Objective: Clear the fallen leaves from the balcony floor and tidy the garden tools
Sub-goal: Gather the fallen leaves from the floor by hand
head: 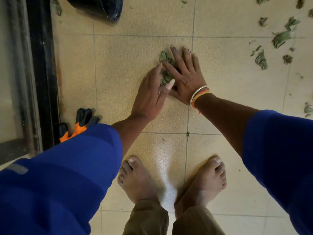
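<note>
The beige tiled balcony floor [118, 65] with thin grey grout lines fills my view, and my two arms in bright blue fabric sleeves [59, 175] reach down over it from seven and four o'clock. A dark, worn door frame [40, 65] runs along the floor's edge at nine o'clock. My bare feet [135, 178] stand side by side at six o'clock, below the cuffs of olive-brown trousers [147, 219]. A dark round plastic bucket [101, 5] is cut off by the top edge at eleven o'clock, well apart from my hands. My left hand [150, 92] is on edge on the floor near the middle, its fingers nearly straight and its thumb out, pushing sideways against a heap of leaves. My right hand [184, 77] lies flat with its fingers spread, palm down on the same heap, so neither hand is clenched. Loose green crumpled fallen leaves [281, 38] are scattered over the tiles from one to three o'clock. A pair of orange gardening gloves with black fingertips [79, 124] lies just beside the door frame at eight o'clock, partly hidden by my left sleeve. The small heap of green leaves [166, 77] is pressed between my two hands. Silver and orange bangles [198, 95] ring my right wrist.
</note>
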Tool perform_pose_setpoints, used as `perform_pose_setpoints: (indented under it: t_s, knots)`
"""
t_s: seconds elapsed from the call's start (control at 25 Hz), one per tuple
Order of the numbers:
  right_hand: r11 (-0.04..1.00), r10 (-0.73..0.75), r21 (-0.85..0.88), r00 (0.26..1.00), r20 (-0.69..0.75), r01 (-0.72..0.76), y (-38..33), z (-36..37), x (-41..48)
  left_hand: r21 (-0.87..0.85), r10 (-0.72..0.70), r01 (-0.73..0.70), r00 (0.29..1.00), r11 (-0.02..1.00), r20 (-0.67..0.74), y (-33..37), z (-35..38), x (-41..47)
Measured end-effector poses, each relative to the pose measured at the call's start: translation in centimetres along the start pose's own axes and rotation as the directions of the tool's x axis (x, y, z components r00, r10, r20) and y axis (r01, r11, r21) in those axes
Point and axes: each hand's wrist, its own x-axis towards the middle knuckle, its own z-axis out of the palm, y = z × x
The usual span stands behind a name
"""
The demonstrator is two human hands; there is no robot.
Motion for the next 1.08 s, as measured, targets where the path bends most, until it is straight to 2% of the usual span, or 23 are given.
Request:
perform_pose_setpoints:
  t_s: [0.08, 0.2, 0.32, 0.6, 0.72, 0.8, 0.84, 0.88, 0.92, 0.96, 1.04, 1.08]
  knots:
    - [1.000, -0.020, 0.009, 0.999, -0.044, 0.021, 0.3, 0.5, 0.6, 0.035, -0.010, 0.014, 0.994, 0.999, -0.110, -0.4, 0.3, 0.2]
    - [0.980, -0.140, 0.103, 0.962, -0.234, 0.168, 0.4, 1.2, 0.7, 0.028, -0.022, 0.025, 0.995, 0.999, -0.097, -0.7, 1.0, 0.7]
    - [0.983, -0.154, 0.035, 0.913, -0.379, 0.180, 0.2, 1.5, 0.4, -0.017, -0.044, 0.043, 0.994, 0.999, -0.102, -0.4, 1.6, 1.2]
    - [0.948, -0.301, -0.056, 0.831, -0.468, 0.312, 0.8, 1.1, 0.8, -0.060, -0.055, 0.048, 0.989, 0.997, -0.139, -0.1, 2.7, 0.6]
    - [0.968, -0.226, 0.001, 0.875, -0.429, 0.250, 0.4, 0.2, 1.1, -0.095, -0.079, 0.065, 0.985, 0.993, -0.153, 0.5, 2.4, 0.2]
    - [0.981, -0.064, 0.147, 0.928, -0.366, 0.126, 0.2, -1.0, 1.3, -0.111, -0.112, 0.096, 0.984, 0.989, -0.139, 1.0, 1.8, -0.2]
    - [0.967, 0.078, 0.254, 0.949, -0.305, 0.002, 0.1, -1.9, 1.2, -0.124, -0.132, 0.117, 0.984, 0.985, -0.116, 1.4, 1.5, -0.4]
    - [0.910, 0.246, 0.385, 0.947, -0.209, -0.151, -0.1, -3.0, 1.0, -0.141, -0.158, 0.144, 0.983, 0.979, -0.094, 1.9, 1.1, -0.7]
    - [0.795, 0.403, 0.532, 0.909, -0.102, -0.293, -0.2, -4.2, 0.7, -0.161, -0.189, 0.175, 0.979, 0.971, -0.076, 2.3, 0.7, -1.0]
    - [0.634, 0.533, 0.664, 0.846, -0.004, -0.396, -0.3, -5.2, 0.3, -0.185, -0.224, 0.209, 0.972, 0.960, -0.064, 2.8, 0.4, -1.1]
    - [0.329, 0.676, 0.808, 0.720, 0.160, -0.488, -0.9, -7.9, -0.8, -0.261, -0.309, 0.288, 0.950, 0.922, -0.044, 4.3, -0.4, -1.4]
    - [0.214, 0.696, 0.847, 0.685, 0.218, -0.486, -1.4, -9.4, -1.4, -0.316, -0.358, 0.331, 0.933, 0.889, -0.029, 5.4, -0.8, -1.6]
